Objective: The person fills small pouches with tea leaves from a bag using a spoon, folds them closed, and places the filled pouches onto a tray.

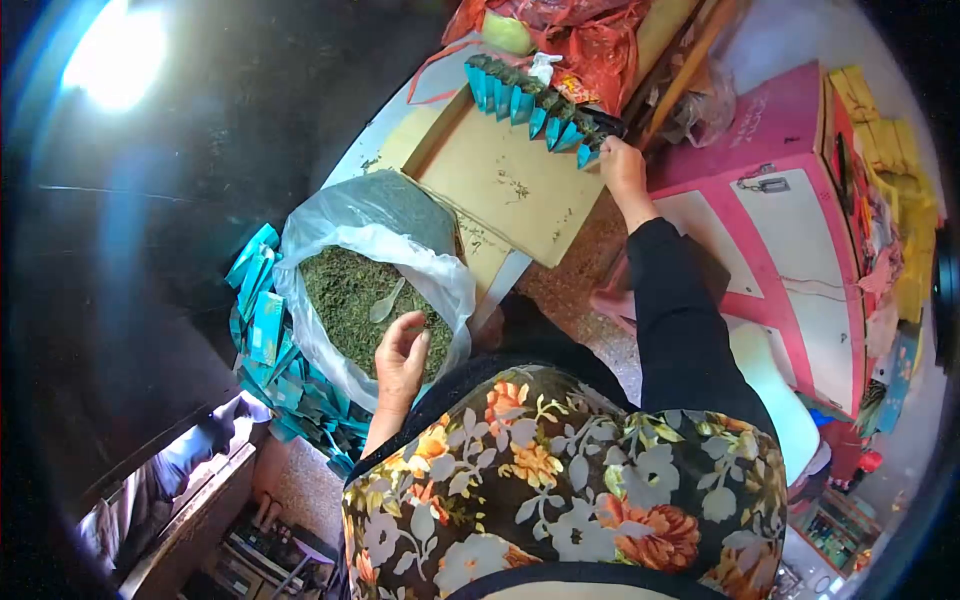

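My left hand (402, 362) is over the near edge of a clear plastic bag (375, 245) filled with dried green leaves (350, 300); its fingers are curled apart with nothing between them. Beside its fingertips a clear plastic scoop (386, 301) lies on the leaves. My right hand (622, 165) is at the right end of a row of teal packets (520, 105), open at the top and holding dark leaves. Its fingers are pinched together beside the last packet, and what they hold is too small to make out. The row stands along the far edge of a cardboard box (500, 180).
Many teal packets (268, 325) are heaped left of the bag. Red plastic bags (600, 50) lie beyond the row. A pink and white cabinet (800, 250) stands at the right, and a dark surface (150, 250) fills the left side.
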Available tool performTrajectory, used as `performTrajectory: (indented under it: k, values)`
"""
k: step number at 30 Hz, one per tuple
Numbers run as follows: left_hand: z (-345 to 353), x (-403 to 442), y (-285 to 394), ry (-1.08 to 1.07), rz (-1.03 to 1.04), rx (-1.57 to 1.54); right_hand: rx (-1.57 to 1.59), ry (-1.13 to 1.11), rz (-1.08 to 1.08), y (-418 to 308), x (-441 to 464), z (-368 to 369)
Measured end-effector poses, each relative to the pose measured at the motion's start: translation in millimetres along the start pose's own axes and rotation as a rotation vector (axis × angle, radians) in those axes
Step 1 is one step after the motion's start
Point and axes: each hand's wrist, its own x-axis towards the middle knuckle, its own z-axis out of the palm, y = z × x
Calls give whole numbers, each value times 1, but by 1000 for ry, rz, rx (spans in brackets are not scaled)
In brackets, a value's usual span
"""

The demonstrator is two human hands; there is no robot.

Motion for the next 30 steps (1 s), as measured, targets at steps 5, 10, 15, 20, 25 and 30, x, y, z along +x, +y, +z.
performTrajectory:
  k: [5, 10, 15, 20, 25, 30]
  values:
    - [3, 3, -1, -12, -42, 32, 8, -61, 19, 5, 6, 11]
    - [5, 5, -6, -30, -73, 29, 21, -75, 39, 9, 12, 18]
    - [6, 6, -8, -44, -114, 22, 8, -94, -6, 11, 18, 20]
    - [7, 5, -10, -43, -97, -2, 0, -133, -19, 9, 16, 15]
    - [6, 2, -9, -37, -84, -13, 21, -120, -36, 8, 12, 11]
    - [5, 2, -14, -44, -90, -26, -9, -149, 23, 0, 9, 3]
